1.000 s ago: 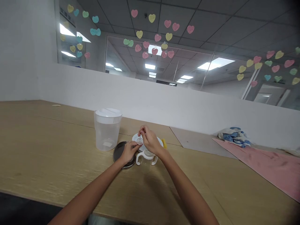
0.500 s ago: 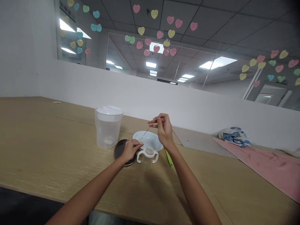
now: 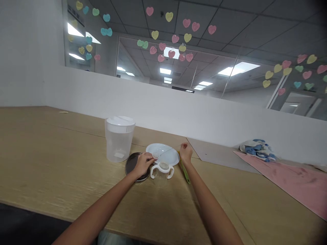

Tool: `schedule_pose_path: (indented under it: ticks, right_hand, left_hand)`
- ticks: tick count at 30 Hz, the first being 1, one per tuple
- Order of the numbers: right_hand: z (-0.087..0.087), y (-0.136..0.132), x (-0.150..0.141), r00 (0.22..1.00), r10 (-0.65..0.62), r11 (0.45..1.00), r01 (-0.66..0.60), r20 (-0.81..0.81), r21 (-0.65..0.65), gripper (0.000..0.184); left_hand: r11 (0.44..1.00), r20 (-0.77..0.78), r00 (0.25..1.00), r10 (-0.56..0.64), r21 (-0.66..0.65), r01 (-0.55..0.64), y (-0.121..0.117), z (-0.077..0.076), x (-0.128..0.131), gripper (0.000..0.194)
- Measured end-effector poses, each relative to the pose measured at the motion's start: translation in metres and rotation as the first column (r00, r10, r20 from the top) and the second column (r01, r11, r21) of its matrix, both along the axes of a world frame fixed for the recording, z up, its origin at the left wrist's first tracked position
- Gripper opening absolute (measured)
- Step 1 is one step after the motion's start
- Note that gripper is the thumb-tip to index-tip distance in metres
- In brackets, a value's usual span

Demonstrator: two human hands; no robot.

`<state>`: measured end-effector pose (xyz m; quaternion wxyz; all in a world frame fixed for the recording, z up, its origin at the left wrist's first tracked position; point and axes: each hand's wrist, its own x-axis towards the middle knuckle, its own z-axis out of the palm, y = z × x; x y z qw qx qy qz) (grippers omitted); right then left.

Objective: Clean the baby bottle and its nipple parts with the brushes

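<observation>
A small clear disc (image 3: 155,155) sits pinched in the left grip (image 3: 144,164), closed around it above the edge of a white plate (image 3: 159,147). A thin wire (image 3: 167,153) slants from the disc across the plate, up and rightward, to the right grip (image 3: 185,152), pinched closed at its far end. One two-handled cup (image 3: 163,168) stands just below the plate, with one dark lid (image 3: 130,162), one clear jug (image 3: 119,143) and one green-handled brush (image 3: 185,172) close by on the wooden surface (image 3: 76,163).

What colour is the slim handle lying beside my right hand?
The slim handle is yellow-green, shown best in the head view, just below your right hand.
</observation>
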<state>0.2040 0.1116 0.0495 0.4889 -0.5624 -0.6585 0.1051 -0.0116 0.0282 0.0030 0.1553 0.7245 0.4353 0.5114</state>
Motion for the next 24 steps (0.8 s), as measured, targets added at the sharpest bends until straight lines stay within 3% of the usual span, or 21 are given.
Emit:
schedule_pose_path:
  ticks: [2, 4, 8, 10, 11, 14, 21, 24]
  right_hand:
    - [-0.004, -0.001, 0.001, 0.997, -0.075, 0.997, 0.075, 0.013, 0.003, 0.032]
    - [-0.003, -0.003, -0.003, 0.998, -0.054, 0.999, 0.054, 0.033, 0.006, 0.037]
    - [0.005, -0.013, -0.025, 0.959, 0.241, 0.971, -0.236, 0.152, -0.05, 0.032]
    - [0.008, -0.021, -0.04, 0.86, 0.466, 0.884, -0.444, 0.208, -0.146, 0.021]
    - [0.009, -0.026, -0.046, 0.766, 0.603, 0.797, -0.568, 0.223, -0.205, 0.017]
    - [0.011, -0.037, -0.056, 0.592, 0.79, 0.613, -0.752, 0.16, -0.242, 0.013]
    - [0.014, -0.044, -0.05, 0.537, 0.842, 0.516, -0.828, -0.045, -0.218, 0.017]
    - [0.014, -0.041, -0.049, 0.529, 0.847, 0.507, -0.835, -0.057, -0.213, 0.016]
  left_hand:
    - [1.0, 0.003, 1.0, -0.003, -0.004, 0.003, 0.0, 0.0, 0.0, 0.03]
    - [1.0, 0.009, 1.0, -0.009, -0.008, 0.009, 0.0, 0.0, 0.0, 0.031]
    - [1.0, 0.03, 0.999, -0.021, -0.016, 0.022, 0.0, 0.0, 0.0, 0.033]
    - [0.999, 0.037, 0.999, -0.034, -0.024, 0.035, -0.001, 0.001, 0.0, 0.033]
    - [0.999, 0.041, 0.998, -0.041, -0.029, 0.042, -0.001, 0.001, -0.001, 0.033]
    - [0.996, 0.058, 0.996, -0.068, -0.045, 0.071, -0.003, 0.003, -0.003, 0.034]
    - [0.991, 0.098, 0.991, -0.09, -0.089, 0.099, -0.005, 0.004, -0.006, 0.028]
    - [0.991, 0.126, 0.99, -0.055, -0.117, 0.07, -0.004, 0.002, -0.006, 0.03]
